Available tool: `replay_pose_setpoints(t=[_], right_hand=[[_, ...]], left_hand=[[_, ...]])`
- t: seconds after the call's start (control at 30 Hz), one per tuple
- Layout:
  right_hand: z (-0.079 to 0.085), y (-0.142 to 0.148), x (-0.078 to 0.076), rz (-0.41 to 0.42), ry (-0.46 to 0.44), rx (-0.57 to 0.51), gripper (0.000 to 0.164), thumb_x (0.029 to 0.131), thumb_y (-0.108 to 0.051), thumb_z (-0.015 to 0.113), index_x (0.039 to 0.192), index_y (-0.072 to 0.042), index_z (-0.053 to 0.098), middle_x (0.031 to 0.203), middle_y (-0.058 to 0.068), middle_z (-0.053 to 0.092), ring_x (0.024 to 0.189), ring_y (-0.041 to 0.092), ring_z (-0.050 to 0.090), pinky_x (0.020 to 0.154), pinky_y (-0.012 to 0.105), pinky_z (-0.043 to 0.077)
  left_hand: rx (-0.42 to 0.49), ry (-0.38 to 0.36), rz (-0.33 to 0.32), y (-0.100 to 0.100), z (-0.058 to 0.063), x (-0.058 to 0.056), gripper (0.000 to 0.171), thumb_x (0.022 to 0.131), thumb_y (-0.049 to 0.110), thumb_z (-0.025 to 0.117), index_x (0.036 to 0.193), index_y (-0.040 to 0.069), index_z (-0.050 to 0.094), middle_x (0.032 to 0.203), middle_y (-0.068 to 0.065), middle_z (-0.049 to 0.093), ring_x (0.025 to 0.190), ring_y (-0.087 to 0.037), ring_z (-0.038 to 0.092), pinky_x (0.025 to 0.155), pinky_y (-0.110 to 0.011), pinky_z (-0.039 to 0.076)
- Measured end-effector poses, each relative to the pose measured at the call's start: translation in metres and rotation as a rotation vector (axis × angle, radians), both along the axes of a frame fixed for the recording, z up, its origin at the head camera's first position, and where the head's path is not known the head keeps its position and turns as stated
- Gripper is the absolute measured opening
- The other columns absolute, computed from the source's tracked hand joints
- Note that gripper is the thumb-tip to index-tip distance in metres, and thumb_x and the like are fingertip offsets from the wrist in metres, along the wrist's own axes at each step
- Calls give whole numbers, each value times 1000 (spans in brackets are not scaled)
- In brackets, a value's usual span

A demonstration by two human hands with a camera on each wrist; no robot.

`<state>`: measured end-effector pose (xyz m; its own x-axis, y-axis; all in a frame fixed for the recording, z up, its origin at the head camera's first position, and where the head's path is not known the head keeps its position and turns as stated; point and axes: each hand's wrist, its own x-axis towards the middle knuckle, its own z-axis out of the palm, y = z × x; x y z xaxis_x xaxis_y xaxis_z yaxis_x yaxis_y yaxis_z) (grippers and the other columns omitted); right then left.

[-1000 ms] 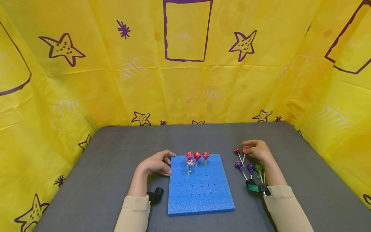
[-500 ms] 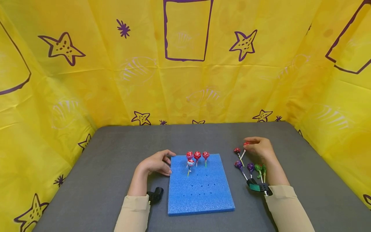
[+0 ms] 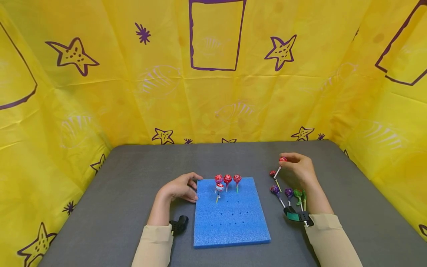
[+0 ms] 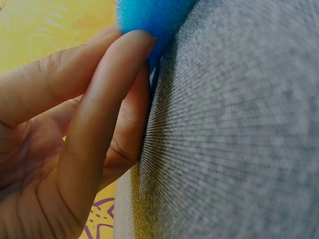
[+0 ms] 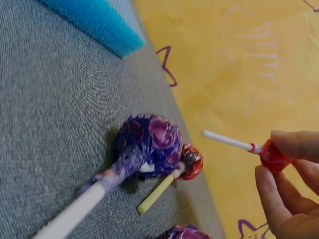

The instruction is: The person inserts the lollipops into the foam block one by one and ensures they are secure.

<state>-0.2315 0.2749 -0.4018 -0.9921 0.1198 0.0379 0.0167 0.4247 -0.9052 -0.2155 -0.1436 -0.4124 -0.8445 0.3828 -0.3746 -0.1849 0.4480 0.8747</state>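
My right hand [image 3: 298, 170] pinches a red-wrapped lollipop [image 3: 282, 159] by its candy head, its white stick pointing down and left. In the right wrist view that lollipop [image 5: 275, 156] shows between thumb and fingers, above the table. My left hand [image 3: 180, 187] rests its fingers against the left edge of a blue foam board [image 3: 233, 235]; in the left wrist view the fingertips touch the foam [image 4: 154, 20]. Upright in the board's far part stand several lollipops, red ones [image 3: 227, 179] in a row and a light blue and red one [image 3: 219, 188] before them.
Right of the board, on the grey table [image 3: 140, 159], lie a dark red lollipop [image 3: 272, 173] with a yellowish stick, purple lollipops [image 3: 275, 189] and green ones [image 3: 298, 193]. Several small holes dot the board's near half. Yellow printed cloth [image 3: 210, 107] surrounds the table.
The right hand has raised the red lollipop from beside the dark red one, moving up and slightly away. The left hand and the foam board have stayed in place.
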Motion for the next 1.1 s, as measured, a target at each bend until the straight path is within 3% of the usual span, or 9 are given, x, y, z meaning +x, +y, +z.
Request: replay_pose_setpoints(t=[0.33,0.57,1.1], right_hand=[[8,-8,2,29,39,-88,41,88,-24,74,124,-6,66,89,-27,67,87,-5,63,81,8,50],[12,-17,3,74,54,-165,52,86,-25,76,129,2,60,90,-26,68,88,-5,65,83,9,51],[26,-45,11,160,121,-272,38,84,-14,78,118,-2,67,91,-18,70,85,2,66,78,14,58]], left_hand=[[-3,9,4,1,1,1,65,78,-10,72,138,6,50,100,-15,49,71,-20,63,67,-34,64],[-9,-1,12,0,-2,0,64,79,-10,72,137,7,51,100,-14,49,71,-21,64,68,-33,64],[-30,-4,39,2,-2,-1,63,78,-10,72,135,8,53,100,-14,51,72,-21,64,67,-32,64]])
